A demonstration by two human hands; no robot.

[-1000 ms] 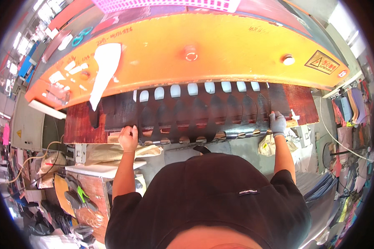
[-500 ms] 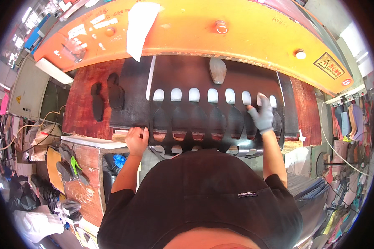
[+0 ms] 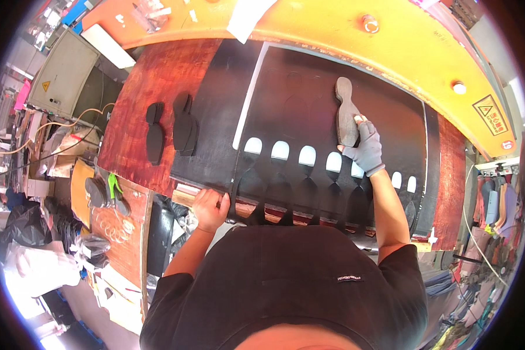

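Right hand [image 3: 367, 149] has moved, now gripping one sole-shaped piece [image 3: 346, 111].

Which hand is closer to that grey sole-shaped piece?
Right. The right hand touches the grey sole-shaped piece at its near end; the left hand is away to its left, nearer the body.

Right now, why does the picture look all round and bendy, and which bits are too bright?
Head view: the wide fisheye lens curves the orange machine beam, with black all around the rim; head view: glare washes out the hanging white paper and the plastic bags at lower left; head view: the pale-gloved right hand stands out against the dark sheet.
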